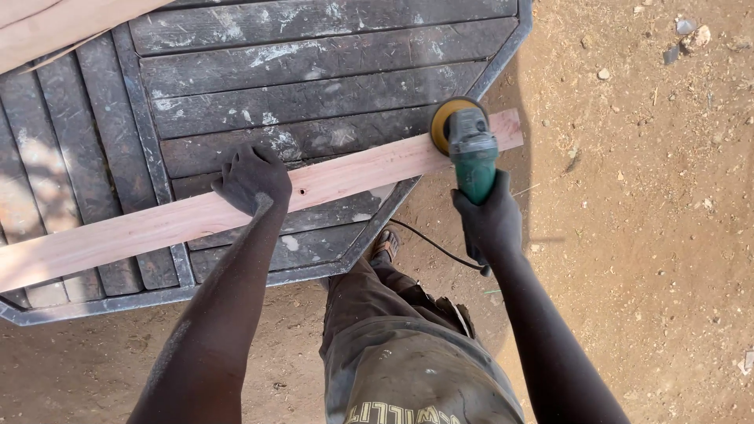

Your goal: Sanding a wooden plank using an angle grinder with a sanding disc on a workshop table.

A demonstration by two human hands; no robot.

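Dark slatted table (314, 71), octagonal and paint-flecked, stands on bare reddish earth (644, 196) and serves as the landmark. Across its near edge lies a long pale wooden plank (157, 228), running diagonally, with its right end overhanging the table's corner. Left hand (253, 179), gloved, presses flat on the plank about midway along, fingers curled over its far edge. Right hand (491, 220), also gloved, is wrapped tightly round the green body of an angle grinder (469, 149), just off the table's right corner. The grinder's yellow sanding disc (441, 122) rests on the plank's overhanging end. A black cord (432, 245) trails from the grinder below the table's edge.
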